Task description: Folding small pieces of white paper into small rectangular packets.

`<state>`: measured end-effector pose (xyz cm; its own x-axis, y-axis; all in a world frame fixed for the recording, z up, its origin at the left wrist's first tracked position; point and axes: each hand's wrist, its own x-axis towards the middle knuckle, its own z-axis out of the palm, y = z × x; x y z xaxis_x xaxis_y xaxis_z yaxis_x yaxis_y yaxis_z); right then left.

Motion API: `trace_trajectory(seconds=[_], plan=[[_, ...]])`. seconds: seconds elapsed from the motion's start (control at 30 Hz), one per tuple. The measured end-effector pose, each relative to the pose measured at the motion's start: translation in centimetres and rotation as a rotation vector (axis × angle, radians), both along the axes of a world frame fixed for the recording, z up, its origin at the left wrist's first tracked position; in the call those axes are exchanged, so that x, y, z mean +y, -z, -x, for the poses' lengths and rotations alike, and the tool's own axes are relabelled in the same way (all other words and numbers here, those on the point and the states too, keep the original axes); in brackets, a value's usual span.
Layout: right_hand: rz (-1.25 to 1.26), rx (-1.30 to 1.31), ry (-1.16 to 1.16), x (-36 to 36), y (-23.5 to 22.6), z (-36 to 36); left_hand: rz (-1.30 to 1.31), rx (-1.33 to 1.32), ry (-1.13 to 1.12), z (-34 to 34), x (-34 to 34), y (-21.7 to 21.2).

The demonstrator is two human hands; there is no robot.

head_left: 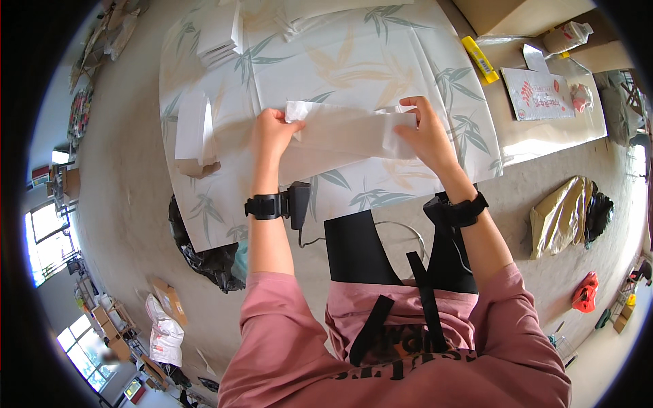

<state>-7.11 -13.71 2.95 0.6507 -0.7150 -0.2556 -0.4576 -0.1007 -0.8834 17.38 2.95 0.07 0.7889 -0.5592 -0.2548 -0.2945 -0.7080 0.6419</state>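
Left hand [273, 134] is pinching the left end of the paper [340, 130], right hand [430, 136] loosely gripping the right; its long axis is running crosswise between them.

Paper [340, 132] between left hand [272, 132] and right hand [428, 136], over bench [333, 64]; near stack [193, 132] on bench's left, far stack [221, 34] behind it; tube [481, 60] beyond right edge.

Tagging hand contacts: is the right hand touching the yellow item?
No: the right hand is at the right end of the white paper, while the yellow item lies apart, up and to the right.
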Motion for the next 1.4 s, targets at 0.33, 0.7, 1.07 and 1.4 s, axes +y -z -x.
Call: trace_trajectory(seconds=[0.33, 0.7, 1.07, 1.4], plan=[[-0.045, -0.146, 0.046, -0.2, -0.9, 0.7, 0.289, 0.195, -0.147, 3.7, 2.4, -4.8], [0.22, -0.169, 0.027, 1.5, 1.1, -0.9, 0.289, -0.037, -0.153, 6.3, 6.9, -1.6], [0.011, 0.039, 0.25, 0.1, 1.3, 0.8, 0.153, -0.08, -0.28, 4.6, 8.4, 3.3], [0.163, 0.231, 0.158, 1.1, 1.2, 0.9, 0.24, 0.152, -0.206, 4.7, 5.8, 2.8]])
